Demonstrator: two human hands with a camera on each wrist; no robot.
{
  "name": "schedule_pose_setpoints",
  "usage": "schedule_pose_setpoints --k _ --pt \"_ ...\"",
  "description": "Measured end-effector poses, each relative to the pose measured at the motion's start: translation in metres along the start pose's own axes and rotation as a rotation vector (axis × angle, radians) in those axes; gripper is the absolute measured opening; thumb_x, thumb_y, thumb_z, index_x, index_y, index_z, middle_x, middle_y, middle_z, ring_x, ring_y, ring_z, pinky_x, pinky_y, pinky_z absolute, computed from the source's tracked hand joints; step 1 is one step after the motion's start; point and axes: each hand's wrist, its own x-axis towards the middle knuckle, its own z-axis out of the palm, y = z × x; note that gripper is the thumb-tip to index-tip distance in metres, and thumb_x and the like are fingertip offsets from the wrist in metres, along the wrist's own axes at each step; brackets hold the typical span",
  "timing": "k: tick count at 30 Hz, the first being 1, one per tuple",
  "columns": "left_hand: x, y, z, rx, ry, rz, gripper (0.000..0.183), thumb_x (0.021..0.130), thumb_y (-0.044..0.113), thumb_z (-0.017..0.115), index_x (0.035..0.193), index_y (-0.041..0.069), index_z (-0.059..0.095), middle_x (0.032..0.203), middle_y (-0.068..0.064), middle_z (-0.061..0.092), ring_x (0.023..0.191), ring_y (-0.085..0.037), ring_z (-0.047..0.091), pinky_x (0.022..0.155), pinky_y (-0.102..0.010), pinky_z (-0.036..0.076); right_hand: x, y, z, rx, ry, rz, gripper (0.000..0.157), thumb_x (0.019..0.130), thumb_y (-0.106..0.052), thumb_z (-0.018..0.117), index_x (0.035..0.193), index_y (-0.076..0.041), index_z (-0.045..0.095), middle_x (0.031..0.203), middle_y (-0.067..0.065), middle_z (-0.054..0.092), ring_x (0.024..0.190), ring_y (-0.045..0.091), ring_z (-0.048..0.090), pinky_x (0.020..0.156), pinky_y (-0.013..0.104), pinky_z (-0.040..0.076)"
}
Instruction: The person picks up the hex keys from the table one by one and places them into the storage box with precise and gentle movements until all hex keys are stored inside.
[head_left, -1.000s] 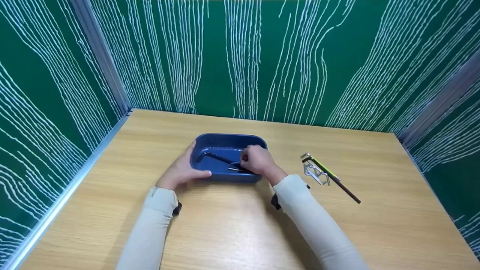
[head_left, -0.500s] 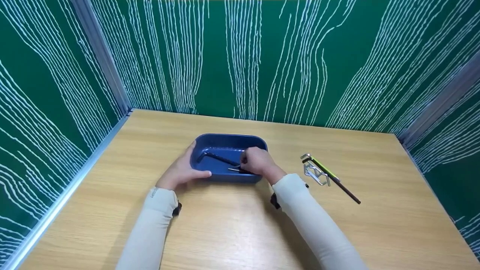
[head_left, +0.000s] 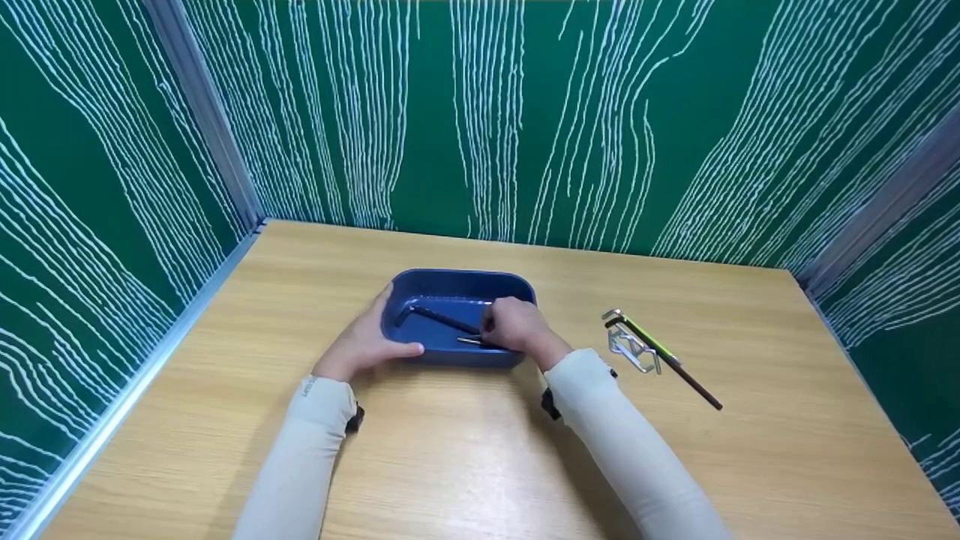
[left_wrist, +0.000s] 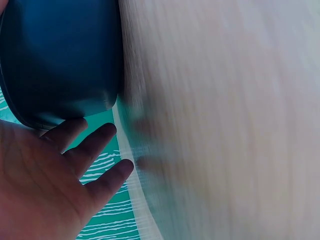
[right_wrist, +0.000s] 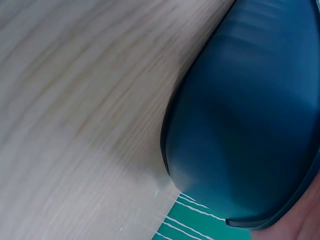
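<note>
A black bent rod [head_left: 444, 319] lies in the blue container [head_left: 465, 358], set on the table [head_left: 450, 465]. Inside the container's right end the right hand [head_left: 516, 324] curls; any grasp is hidden. The left hand [head_left: 363, 342], fingers extended, touches the container's left end. Right of the container lies a yellow-green rod [head_left: 649, 338].

Blue bin [head_left: 465, 358]; black hex key [head_left: 442, 319]; green wall [head_left: 427, 112] streaked wavy white.

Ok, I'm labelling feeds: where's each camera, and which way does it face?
Head: on the head, facing forward and down; left hand, right hand, sleeves show.
Left wrist: worn there, facing blue container; palm, fingers show.
Right wrist: worn there, facing the container; part of that hand shows.
Both wrist views share container, table, green wall.
</note>
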Motion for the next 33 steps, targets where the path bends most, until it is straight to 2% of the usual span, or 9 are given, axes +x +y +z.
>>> schedule_pose_setpoints --k 9,15,23,33 --pt "0.0013 0.0013 -0.0017 0.019 -0.019 -0.010 0.116 0.052 0.057 0.074 0.140 0.034 0.002 0.145 0.005 0.019 0.128 -0.018 0.028 0.104 -0.044 0.025 -0.0016 -0.0001 -0.0020 0.020 0.003 0.002 0.008 0.082 -0.024 0.059 0.077 -0.024 0.065 0.072 -0.005 0.060 0.069 0.015 0.056 0.062 0.026 0.044" --pt "0.0009 0.0021 -0.0020 0.010 -0.017 -0.018 0.117 0.051 0.058 0.074 0.140 0.035 0.002 0.144 0.005 0.021 0.126 -0.018 0.029 0.104 -0.045 0.026 -0.0012 0.0002 -0.0012 0.023 0.004 -0.001 0.008 0.082 -0.023 0.058 0.076 -0.024 0.063 0.068 -0.004 0.059 0.068 0.015 0.055 0.062 0.027 0.044" --pt "0.0011 -0.0008 -0.0006 0.033 -0.016 0.004 0.115 0.052 0.057 0.074 0.140 0.034 0.003 0.145 0.006 0.020 0.127 -0.020 0.029 0.103 -0.047 0.026 -0.0004 0.0008 0.0018 -0.056 0.032 -0.027 0.004 0.080 -0.025 0.060 0.078 -0.023 0.063 0.072 -0.006 0.058 0.068 0.014 0.054 0.062 0.027 0.044" --pt "0.0000 -0.0011 -0.0007 0.021 -0.016 -0.012 0.116 0.051 0.057 0.074 0.140 0.035 0.002 0.145 0.007 0.019 0.128 -0.020 0.027 0.103 -0.047 0.026 -0.0006 -0.0012 0.0014 -0.039 0.026 -0.003 0.010 0.079 -0.030 0.062 0.084 -0.022 0.064 0.074 -0.005 0.058 0.069 0.015 0.053 0.063 0.028 0.042"
